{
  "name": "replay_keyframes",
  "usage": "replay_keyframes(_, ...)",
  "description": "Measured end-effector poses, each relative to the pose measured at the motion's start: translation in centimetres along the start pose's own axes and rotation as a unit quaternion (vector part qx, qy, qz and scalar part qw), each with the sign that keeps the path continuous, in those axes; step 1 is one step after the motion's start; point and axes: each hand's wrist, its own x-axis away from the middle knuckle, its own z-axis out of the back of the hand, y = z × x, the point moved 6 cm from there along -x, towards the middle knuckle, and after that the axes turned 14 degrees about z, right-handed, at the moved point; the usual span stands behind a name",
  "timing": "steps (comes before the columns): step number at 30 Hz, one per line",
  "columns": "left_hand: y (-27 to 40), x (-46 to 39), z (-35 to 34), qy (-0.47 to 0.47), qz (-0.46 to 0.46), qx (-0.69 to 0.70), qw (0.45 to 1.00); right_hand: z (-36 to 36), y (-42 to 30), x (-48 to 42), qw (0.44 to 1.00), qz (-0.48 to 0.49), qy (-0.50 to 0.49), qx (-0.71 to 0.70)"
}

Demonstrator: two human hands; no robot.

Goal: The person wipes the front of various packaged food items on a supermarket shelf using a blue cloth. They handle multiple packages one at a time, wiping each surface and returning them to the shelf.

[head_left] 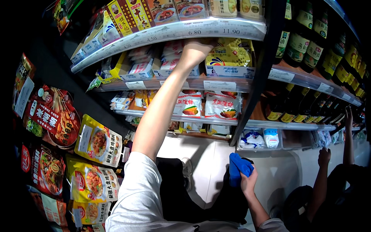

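Observation:
My left hand (200, 47) reaches into the gap beneath the upper shelf (174, 34). Its fingers are hidden there, so whether they hold anything does not show. Yellow seasoning packets (229, 55) in an open cardboard display box (229, 72) sit just right of that wrist. To its left are boxes of red-and-white packets (139, 67). Low over the floor, my right hand (248, 180) grips a folded blue cloth (239, 168).
Hanging sauce pouches (98, 142) line the left side. A dark shelf upright (255, 72) divides this unit from shelves of bottles (303, 47). Bagged goods (271, 138) fill a low bin. Another person (327, 185) is at the right, one arm raised toward the bottles.

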Motion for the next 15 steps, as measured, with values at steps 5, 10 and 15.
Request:
replay_keyframes(5, -0.7, -0.4, 1.1, 0.079, -0.091, 0.208, 0.971, 0.1, 0.0, 0.0, 1.000, -0.007, 0.002, -0.007)
replay_keyframes(10, 0.2, 0.3, 1.4, 0.136, -0.095, 0.217, 0.962, 0.3, 0.0, -0.1, 1.000, -0.008, 0.004, 0.009)
replay_keyframes(15, 0.5, 1.5, 0.3, 0.088, -0.095, 0.246, 0.961, 0.4, 0.5, 0.2, 1.000, -0.001, 0.010, 0.011)
